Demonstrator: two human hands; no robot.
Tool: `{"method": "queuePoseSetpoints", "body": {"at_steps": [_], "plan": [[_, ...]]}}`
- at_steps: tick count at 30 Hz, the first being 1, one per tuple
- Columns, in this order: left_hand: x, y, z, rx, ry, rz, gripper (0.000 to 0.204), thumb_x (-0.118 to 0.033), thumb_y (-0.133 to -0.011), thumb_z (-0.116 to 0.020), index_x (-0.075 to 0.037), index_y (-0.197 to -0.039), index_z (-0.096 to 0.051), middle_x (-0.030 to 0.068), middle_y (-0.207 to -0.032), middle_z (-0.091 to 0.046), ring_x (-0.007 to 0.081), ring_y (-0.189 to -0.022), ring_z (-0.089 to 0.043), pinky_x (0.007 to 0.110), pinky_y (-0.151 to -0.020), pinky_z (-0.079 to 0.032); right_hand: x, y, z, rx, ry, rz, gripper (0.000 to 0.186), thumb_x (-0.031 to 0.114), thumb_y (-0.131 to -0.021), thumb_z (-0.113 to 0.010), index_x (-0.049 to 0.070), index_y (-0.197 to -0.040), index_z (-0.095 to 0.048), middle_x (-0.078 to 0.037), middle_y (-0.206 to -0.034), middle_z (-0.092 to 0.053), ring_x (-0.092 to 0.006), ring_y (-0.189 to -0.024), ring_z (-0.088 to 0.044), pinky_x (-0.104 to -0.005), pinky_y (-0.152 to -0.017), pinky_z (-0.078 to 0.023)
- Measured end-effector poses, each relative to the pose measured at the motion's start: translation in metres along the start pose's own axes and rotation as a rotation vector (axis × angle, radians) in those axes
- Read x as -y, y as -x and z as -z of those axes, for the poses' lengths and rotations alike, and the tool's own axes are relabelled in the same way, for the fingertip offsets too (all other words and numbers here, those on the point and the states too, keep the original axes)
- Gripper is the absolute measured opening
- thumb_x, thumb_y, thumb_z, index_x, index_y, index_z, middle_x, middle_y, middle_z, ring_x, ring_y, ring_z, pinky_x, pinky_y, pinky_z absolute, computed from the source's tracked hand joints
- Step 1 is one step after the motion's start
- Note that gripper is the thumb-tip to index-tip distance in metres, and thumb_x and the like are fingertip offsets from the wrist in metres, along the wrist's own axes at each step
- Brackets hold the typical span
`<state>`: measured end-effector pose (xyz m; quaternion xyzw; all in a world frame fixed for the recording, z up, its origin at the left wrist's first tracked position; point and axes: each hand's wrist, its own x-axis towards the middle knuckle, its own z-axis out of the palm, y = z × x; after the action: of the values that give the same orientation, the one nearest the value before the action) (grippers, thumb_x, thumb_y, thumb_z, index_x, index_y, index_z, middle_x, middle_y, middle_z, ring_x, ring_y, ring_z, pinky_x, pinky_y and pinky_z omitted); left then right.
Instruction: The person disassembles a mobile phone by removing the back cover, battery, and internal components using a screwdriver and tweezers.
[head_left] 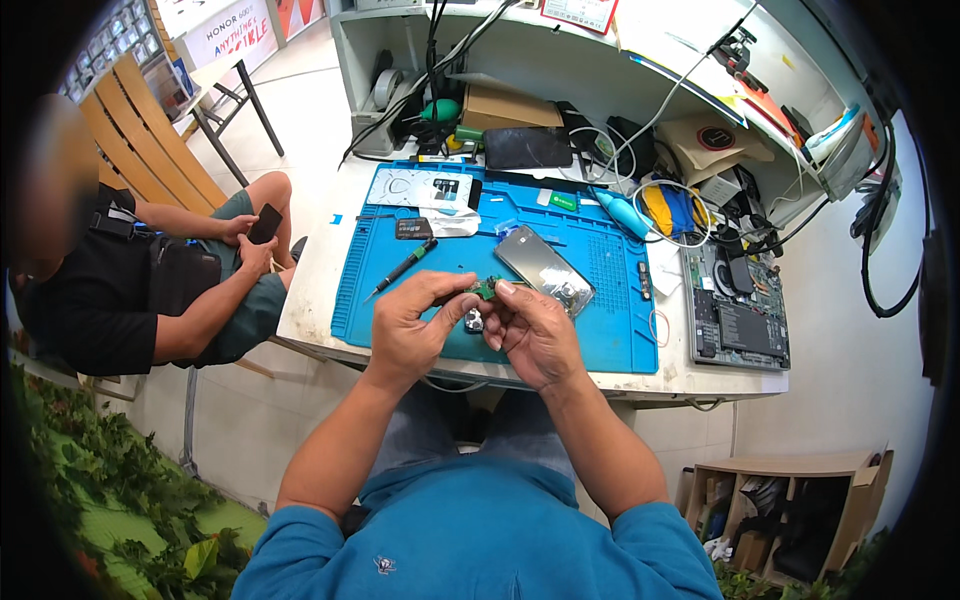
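Observation:
Between the fingertips of both hands is a small green circuit board (pixel 487 288), held above the near part of a blue repair mat (pixel 610 345). My left hand (pixel 415 318) pinches its left side. From the right, my right hand (pixel 535 330) grips the other edge with thumb and fingers. A small dark piece with round lens-like spots (pixel 473 320) shows just below the board, partly hidden by the fingers. Beyond my right hand lies a silver-grey phone (pixel 545 268), tilted on the mat. A black and teal screwdriver (pixel 402 267) rests beyond my left hand.
A white phone back panel (pixel 415 187), a black battery (pixel 412 229) and a white tissue (pixel 450 222) lie at the mat's far left. An opened laptop (pixel 738 310) stands on the right. Cables (pixel 650 120) hang over the cluttered shelf. A seated person (pixel 150 270) holds a phone at left.

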<state>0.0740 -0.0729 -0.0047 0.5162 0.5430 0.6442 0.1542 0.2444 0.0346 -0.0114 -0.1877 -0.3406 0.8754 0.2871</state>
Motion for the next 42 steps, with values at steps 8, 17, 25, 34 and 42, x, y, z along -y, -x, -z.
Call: {"method": "queuePoseSetpoints", "body": {"at_steps": [8,17,25,34,42], "plan": [[0.007,0.003,0.001,-0.033,-0.01,0.003,0.021,-0.004,-0.098,-0.089,0.002,-0.118,-0.086,0.0138,-0.111,-0.085,0.02,-0.099,-0.081,0.032,-0.087,-0.065,-0.005,0.006,-0.003,-0.031,-0.045,-0.016,0.029,0.024,-0.115,-0.07,-0.003,-0.122,-0.078,-0.011,-0.105,-0.082,-0.0142,-0.08,-0.069,-0.0308,-0.068,-0.056],[0.008,0.003,0.0,-0.029,0.013,0.01,0.021,-0.005,-0.099,-0.089,0.003,-0.118,-0.086,0.0119,-0.11,-0.083,0.0165,-0.099,-0.077,0.029,-0.086,-0.063,-0.003,0.01,-0.007,-0.019,-0.069,-0.033,0.032,0.026,-0.117,-0.069,-0.004,-0.125,-0.077,-0.011,-0.105,-0.081,-0.0139,-0.081,-0.069,-0.0308,-0.068,-0.056],[0.006,0.003,0.001,-0.008,0.01,0.013,0.019,-0.004,-0.098,-0.089,0.002,-0.117,-0.086,0.0117,-0.107,-0.083,0.0165,-0.096,-0.077,0.029,-0.084,-0.062,-0.004,0.013,-0.008,-0.012,-0.059,-0.02,0.032,0.027,-0.117,-0.069,-0.003,-0.123,-0.078,-0.01,-0.103,-0.08,-0.0137,-0.082,-0.07,-0.0298,-0.068,-0.056],[-0.009,-0.035,0.013,0.306,-0.232,-0.082,0.041,-0.004,-0.091,-0.092,-0.005,-0.13,-0.082,0.0128,-0.115,-0.084,0.0255,-0.104,-0.082,0.037,-0.092,-0.065,0.014,0.055,0.023,-0.214,0.337,0.252,0.014,0.013,-0.111,-0.072,0.0,-0.107,-0.075,-0.006,-0.091,-0.075,-0.0115,-0.076,-0.07,-0.0289,-0.067,-0.059],[0.016,-0.147,-0.04,0.923,-0.548,-0.288,0.074,-0.003,-0.087,-0.09,-0.02,-0.156,-0.068,0.0138,-0.154,-0.071,0.0348,-0.148,-0.061,0.047,-0.124,-0.053,0.056,0.077,0.069,-0.361,0.501,0.303,0.012,0.01,-0.109,-0.07,0.001,-0.101,-0.071,-0.009,-0.095,-0.075,-0.0151,-0.076,-0.072,-0.0315,-0.067,-0.061]]}}
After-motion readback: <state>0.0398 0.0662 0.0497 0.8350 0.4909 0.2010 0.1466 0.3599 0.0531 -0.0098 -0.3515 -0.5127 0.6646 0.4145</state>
